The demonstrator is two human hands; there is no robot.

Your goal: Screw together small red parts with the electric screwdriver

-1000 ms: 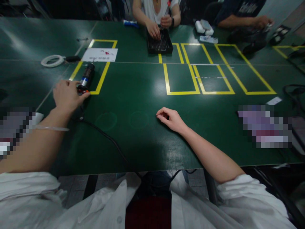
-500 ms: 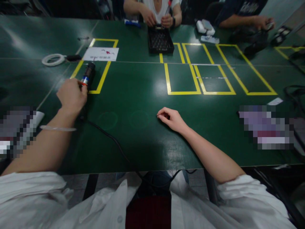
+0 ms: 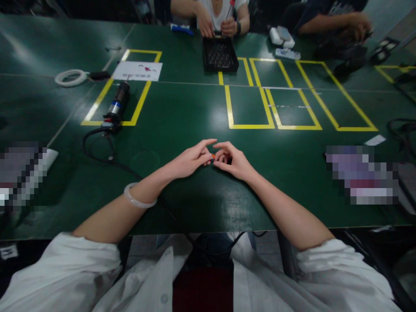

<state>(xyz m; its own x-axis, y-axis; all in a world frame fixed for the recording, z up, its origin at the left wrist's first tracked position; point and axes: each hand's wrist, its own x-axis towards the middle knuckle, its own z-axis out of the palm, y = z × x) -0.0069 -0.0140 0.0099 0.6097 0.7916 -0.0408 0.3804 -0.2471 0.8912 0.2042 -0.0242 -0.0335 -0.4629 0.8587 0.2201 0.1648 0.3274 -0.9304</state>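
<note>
At the middle of the table, my left hand [image 3: 191,160] pinches a small orange-red piece [image 3: 212,157] between thumb and fingers; its index finger stretches out above. The piece is too small and too covered to name. My right hand [image 3: 233,161] meets it from the other side, fingers curled and their tips on the piece. To the left, a black cylindrical tool [image 3: 116,105] with a silver and blue band lies inside a yellow taped frame. Its black cable [image 3: 125,167] curls toward the table's front edge.
A white card [image 3: 138,71] and a coiled white cable [image 3: 70,78] lie at the back left. Across the table, another person's hands work at a black tray [image 3: 220,64] of small parts. Pixelated devices [image 3: 360,173] flank both sides. Yellow tape frames [image 3: 250,126] mark the table.
My left hand has left the black tool and come right to meet my right hand, with the orange-red piece now showing between them. My right hand has stayed nearly in place.
</note>
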